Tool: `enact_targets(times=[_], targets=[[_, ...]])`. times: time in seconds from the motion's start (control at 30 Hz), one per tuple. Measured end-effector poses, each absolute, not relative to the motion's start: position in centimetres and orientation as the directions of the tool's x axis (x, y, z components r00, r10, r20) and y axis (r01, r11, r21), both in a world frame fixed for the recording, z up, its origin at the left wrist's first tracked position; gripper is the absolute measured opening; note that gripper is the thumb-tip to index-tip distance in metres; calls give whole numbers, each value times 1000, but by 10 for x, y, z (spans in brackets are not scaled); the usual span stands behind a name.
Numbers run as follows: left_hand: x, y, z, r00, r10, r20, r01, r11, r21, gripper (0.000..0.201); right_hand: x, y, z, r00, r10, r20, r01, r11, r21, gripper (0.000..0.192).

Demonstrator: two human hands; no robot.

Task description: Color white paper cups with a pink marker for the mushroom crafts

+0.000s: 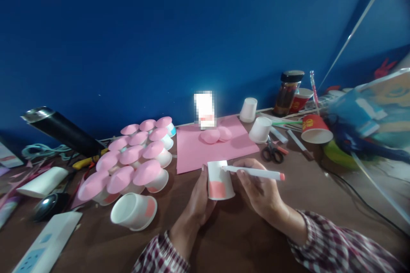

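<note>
Cup between left hand and right hand, in the former's grasp, marker in the latter's

Cup: white, a salmon patch low on its front, wider end down, held roughly upright.
Pen: white barrel, red end pointing right, nearly level, tip at the cup's upper front.

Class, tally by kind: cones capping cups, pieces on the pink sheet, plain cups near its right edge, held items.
Pink paper cones: 12
Round pink paper pieces: 2
Plain white paper cups: 2
Held salmon-patched white paper cup: 1
Held red-ended white pen: 1
Total: 18
</note>
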State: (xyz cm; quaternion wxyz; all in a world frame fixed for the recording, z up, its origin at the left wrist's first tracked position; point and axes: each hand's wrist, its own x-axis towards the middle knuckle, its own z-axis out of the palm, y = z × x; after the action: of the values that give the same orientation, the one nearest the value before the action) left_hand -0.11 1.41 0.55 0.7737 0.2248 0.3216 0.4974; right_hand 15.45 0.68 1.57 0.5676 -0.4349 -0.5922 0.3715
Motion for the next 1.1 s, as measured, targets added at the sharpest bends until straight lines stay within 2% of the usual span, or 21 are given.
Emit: enact_targets(times=[0.6, 1.1], targets=[[-1, 13, 7, 253, 911, -326, -623, 412, 665, 56, 155, 7, 11, -28, 919, 393, 168, 392, -905, 12], [0, 13, 10, 237, 922, -306, -633, 386, 671, 56, 155, 7, 18, -54, 893, 447, 252, 445, -859, 7]])
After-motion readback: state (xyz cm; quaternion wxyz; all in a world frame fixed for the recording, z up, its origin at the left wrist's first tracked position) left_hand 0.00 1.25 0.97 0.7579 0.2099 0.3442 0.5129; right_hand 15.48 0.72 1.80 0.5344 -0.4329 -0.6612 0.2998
